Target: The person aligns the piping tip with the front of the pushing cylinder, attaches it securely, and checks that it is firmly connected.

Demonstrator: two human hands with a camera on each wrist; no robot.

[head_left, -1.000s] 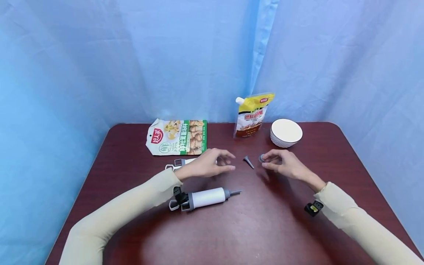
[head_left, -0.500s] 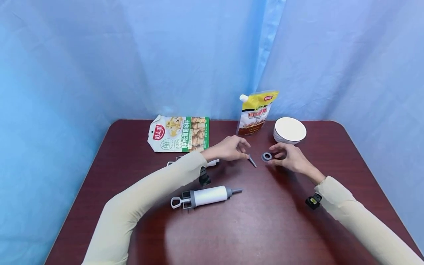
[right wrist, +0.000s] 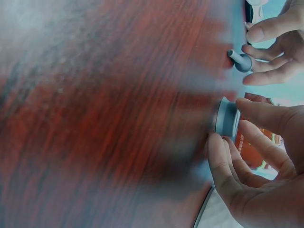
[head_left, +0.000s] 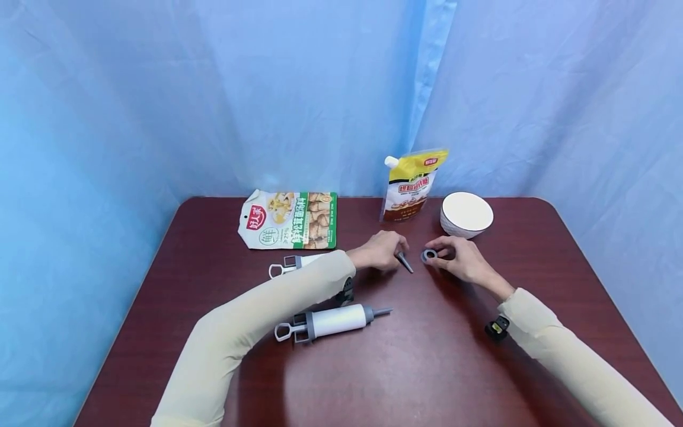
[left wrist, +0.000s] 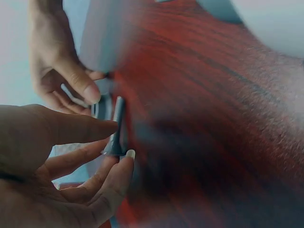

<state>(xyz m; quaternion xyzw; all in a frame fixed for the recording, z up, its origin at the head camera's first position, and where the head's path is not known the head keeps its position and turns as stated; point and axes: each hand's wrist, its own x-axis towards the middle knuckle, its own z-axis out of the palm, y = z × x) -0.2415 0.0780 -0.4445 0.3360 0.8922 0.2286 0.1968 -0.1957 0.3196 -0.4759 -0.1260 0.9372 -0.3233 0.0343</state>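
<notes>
My left hand [head_left: 383,252] reaches over a small grey tapered nozzle [head_left: 405,264] on the dark wooden table. In the left wrist view, fingertips lie on both sides of that nozzle [left wrist: 117,137]; in the right wrist view the thumb appears a little apart from it, so I cannot tell whether it is pinched. My right hand [head_left: 463,258] pinches a grey flanged ring [head_left: 424,258] between thumb and fingers, just right of the nozzle. Nearer me lies a white-barrelled piping syringe [head_left: 338,319] with grey ends and a thin tip. A second syringe [head_left: 308,260] is partly hidden behind my left forearm.
A white and green food packet [head_left: 288,219] lies flat at the back left. Toward the back right stand a yellow-topped spout pouch [head_left: 409,188] and a white bowl [head_left: 466,213]. Blue curtains [head_left: 320,95] hang beyond the table's far edge.
My left hand has moved right from near the second syringe to the nozzle, its fingers drawing in around the wide end. The right hand stays at the ring, whose hole now shows.
</notes>
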